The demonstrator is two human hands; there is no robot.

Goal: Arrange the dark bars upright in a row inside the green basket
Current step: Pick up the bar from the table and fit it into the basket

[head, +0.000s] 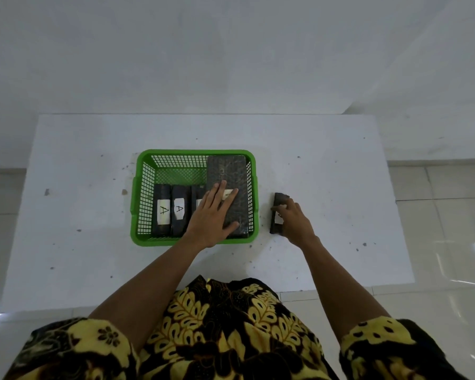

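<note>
A green mesh basket (143, 187) sits on the white table. Inside it, two dark bars with white "A" labels (163, 209) (179, 208) stand on edge at the left, and a third bar (196, 197) beside them is partly hidden by my hand. A wide dark bar (228, 171) lies flat along the basket's right side. My left hand (211, 212) rests on it, fingers spread, thumb at its near edge. Outside the basket to the right, my right hand (295, 220) grips another dark labelled bar (279, 204) standing on edge on the table.
The white table (80, 160) has small dark specks and reaches well beyond the basket on both sides. Its far edge meets a pale wall. Glossy floor tiles (450, 215) lie to the right. My patterned yellow-black clothing fills the bottom of the view.
</note>
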